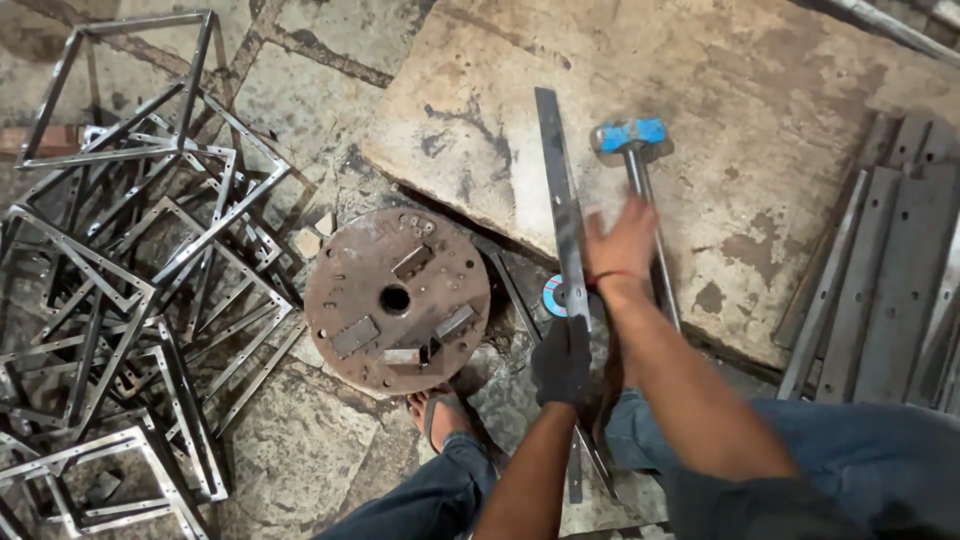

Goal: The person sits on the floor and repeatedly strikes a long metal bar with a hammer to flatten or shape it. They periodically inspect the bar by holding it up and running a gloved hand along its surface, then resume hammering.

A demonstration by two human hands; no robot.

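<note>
Head view. Nearest the camera: both forearms over jeans-clad knees. Left hand (pixel 561 360), in a dark glove, closed around a long flat steel bar (pixel 562 215) that runs away from it onto a stone slab (pixel 760 90). Right hand (pixel 623 238), bare and motion-blurred, just beyond the left, wrapped on the handle of a blue-headed hammer (pixel 631 137); head lies past the fingers, right of the bar. Left of the gloved hand: rusty round plate (pixel 396 299). Far left: heap of bent metal frames (pixel 130 280).
</note>
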